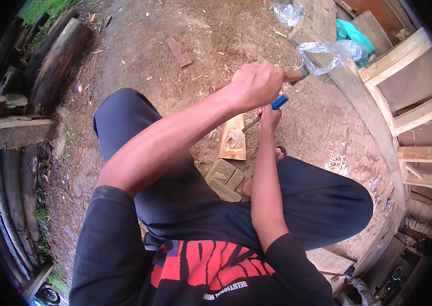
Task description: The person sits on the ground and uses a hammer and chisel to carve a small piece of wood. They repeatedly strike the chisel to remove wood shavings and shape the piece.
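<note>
My left hand (258,84) is closed round the wooden handle of a hammer (294,76), whose dark head juts out to the right. It is raised just above a chisel with a blue handle (279,102). My right hand (270,118) grips that chisel, and its metal blade slants down to the left. The blade's tip meets a pale wooden block (233,137) on the ground, at a rough, chipped hollow in its face. A worn, dusty piece of wood (224,178) lies nearer me, between my legs.
Stacked logs (55,66) line the left side. To the right are a curved ledge (363,97) and wooden frames (399,61). Clear plastic (328,53) and a green bag (352,38) lie at the upper right. A flat brown strip (179,51) rests on the dirt, and wood shavings (337,162) are scattered around.
</note>
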A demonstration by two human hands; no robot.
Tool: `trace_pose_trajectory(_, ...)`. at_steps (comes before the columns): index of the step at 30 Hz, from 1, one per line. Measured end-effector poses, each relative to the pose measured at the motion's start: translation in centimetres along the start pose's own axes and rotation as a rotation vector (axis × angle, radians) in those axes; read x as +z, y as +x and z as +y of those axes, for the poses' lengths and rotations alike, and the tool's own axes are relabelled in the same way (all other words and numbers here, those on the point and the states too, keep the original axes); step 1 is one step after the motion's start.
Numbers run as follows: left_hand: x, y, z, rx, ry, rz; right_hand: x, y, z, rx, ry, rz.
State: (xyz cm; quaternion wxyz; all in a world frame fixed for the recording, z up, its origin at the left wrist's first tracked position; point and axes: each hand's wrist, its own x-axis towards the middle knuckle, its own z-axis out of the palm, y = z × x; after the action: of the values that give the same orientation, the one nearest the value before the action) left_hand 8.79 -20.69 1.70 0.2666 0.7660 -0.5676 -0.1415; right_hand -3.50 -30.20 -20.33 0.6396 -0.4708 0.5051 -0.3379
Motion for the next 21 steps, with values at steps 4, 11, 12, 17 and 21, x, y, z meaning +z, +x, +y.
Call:
trace_pose_trajectory(4, 1.1, 0.0, -0.5, 0.024, -0.017, 0.011, 0.8, -0.8, -0.7, 0.04, -0.059, 0.032)
trace_pose_trajectory(11, 0.1, 1.1, 1.3, -0.012, -0.031, -0.014, 0.1, -0.2, -1.0, 0.045, -0.091, 0.004)
trace_pose_trajectory(12, 0.5, 1.0, 1.1, 0.005, -0.024, 0.009, 0.2, -0.2, -1.1, 0.045, -0.087, 0.005)
trace_pose_trajectory(17, 1.6, 1.4, 0.4, 0.003, 0.041, -0.138, 0.4, -0.6, -1.2, 0.022, -0.079, 0.01)
trace_pose_trajectory(21, 0.9, 2.0, 0.8, 0.025, -0.059, 0.02, -0.5, 0.8, -0.1, 0.032, -0.037, -0.037)
